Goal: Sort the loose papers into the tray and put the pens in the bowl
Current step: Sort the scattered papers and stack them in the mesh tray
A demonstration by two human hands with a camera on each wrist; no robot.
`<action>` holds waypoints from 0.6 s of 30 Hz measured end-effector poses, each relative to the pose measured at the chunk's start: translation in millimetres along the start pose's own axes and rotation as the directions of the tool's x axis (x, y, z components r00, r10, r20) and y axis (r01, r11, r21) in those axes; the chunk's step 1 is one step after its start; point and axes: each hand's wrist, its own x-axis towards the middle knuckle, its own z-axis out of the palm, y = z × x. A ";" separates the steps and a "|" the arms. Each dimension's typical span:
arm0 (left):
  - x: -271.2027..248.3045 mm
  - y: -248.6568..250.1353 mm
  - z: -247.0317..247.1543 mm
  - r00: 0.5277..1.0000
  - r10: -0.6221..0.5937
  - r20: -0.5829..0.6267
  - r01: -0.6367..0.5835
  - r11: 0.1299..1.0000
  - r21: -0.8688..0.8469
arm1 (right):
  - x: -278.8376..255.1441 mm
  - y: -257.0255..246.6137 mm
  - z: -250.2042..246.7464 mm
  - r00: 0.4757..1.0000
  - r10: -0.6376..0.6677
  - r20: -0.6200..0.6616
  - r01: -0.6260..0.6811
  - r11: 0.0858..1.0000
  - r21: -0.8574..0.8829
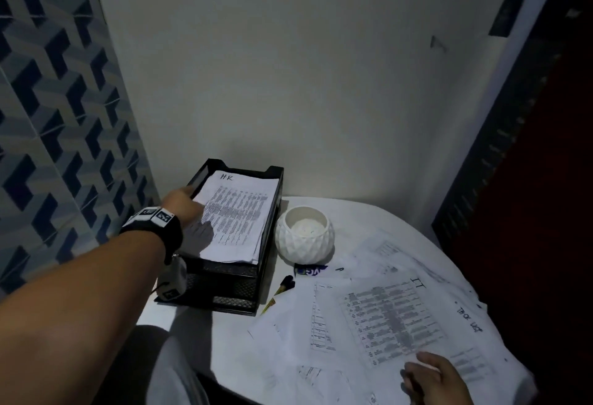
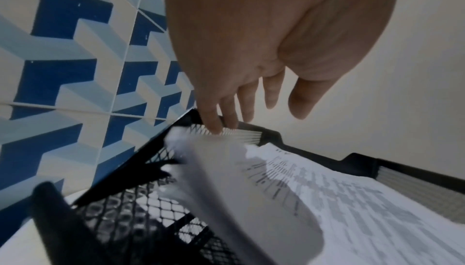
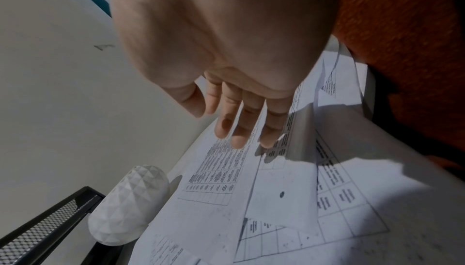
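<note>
A black mesh tray (image 1: 236, 276) stands at the table's back left, and a stack of printed sheets (image 1: 237, 218) marked "HR" lies in its top tier. My left hand (image 1: 184, 202) reaches over the stack's left edge. In the left wrist view its straight fingers (image 2: 216, 126) touch the sheets' far corner by the tray rim (image 2: 266, 132), and one sheet (image 2: 226, 171) curls up. A white faceted bowl (image 1: 305, 237) sits right of the tray. My right hand (image 1: 428, 372) rests open on loose papers (image 1: 385, 318). A dark-ended pen (image 1: 284, 286) pokes out from under them.
The white round table (image 1: 231, 340) stands in a corner, with a blue patterned tiled wall (image 1: 48, 147) on the left and a plain wall behind. A dark red panel (image 1: 545, 180) is on the right. A blue printed label (image 1: 309, 270) lies under the papers near the bowl.
</note>
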 end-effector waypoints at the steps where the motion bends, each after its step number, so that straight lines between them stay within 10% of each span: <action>1: -5.5 3.9 -1.0 1.000 0.020 -0.006 -0.020 1.000 -0.001 | -6.4 0.2 -8.1 0.997 0.015 0.082 -0.009 0.998 -0.069; 11: -137.0 78.1 18.9 0.919 0.394 -0.023 -0.389 0.894 -0.222 | -44.5 2.1 -44.4 0.988 -0.009 0.152 0.028 0.992 -0.125; 18: -238.4 94.7 68.6 0.842 0.494 0.217 -0.486 0.869 -0.092 | -62.7 8.3 -43.9 0.973 -0.072 0.220 0.095 0.991 -0.098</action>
